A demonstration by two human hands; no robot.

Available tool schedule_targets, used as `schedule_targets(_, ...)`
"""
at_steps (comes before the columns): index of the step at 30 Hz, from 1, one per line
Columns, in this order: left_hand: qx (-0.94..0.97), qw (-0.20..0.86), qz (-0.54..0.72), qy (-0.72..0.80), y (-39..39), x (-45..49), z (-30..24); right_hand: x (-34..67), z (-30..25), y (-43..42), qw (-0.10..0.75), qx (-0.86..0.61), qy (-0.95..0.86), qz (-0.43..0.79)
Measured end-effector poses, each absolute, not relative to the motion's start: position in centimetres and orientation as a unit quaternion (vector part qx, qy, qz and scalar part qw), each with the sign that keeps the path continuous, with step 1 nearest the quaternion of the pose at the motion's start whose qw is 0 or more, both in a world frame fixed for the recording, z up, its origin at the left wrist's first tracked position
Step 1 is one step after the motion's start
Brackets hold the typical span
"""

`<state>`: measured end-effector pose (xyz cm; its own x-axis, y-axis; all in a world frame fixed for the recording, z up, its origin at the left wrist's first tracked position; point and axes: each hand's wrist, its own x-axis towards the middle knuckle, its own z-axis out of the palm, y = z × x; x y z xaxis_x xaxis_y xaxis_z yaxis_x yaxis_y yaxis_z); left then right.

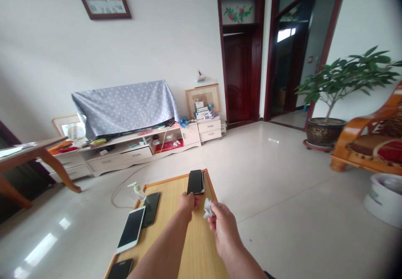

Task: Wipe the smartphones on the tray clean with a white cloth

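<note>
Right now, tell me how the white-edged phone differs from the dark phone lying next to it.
The white-edged phone has a pale frame; the dark phone is black all over. The white-edged phone looks longer and lies nearer the camera; the dark phone sits farther up the wooden table. Both lie flat, screens off, untouched by either hand.

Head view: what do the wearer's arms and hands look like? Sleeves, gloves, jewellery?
Both forearms are bare as far as the frame shows, with no sleeve edge visible. The left hand and right hand wear no gloves. No watch, band or ring is visible on either.
</note>
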<state>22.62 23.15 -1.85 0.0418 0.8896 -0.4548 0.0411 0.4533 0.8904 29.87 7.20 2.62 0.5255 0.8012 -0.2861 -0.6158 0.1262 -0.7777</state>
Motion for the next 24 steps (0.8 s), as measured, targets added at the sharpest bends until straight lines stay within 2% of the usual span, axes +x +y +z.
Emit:
schedule_targets(11,0.503,0.509,0.356,0.601,22.0,21.6,-1.7,29.1,2.2,7.3,0.730,-0.472,-0.113,0.481)
schedule_targets(17,0.592,0.348,0.352,0.636,20.4,17.0,-2.0,28.0,2.4,6.7,0.715,-0.472,-0.137,0.498)
schedule_targets(24,0.647,0.163,0.265,0.696,17.9,9.4,-1.9,25.8,1.6,6.1,0.686,-0.474,-0.172,0.525)
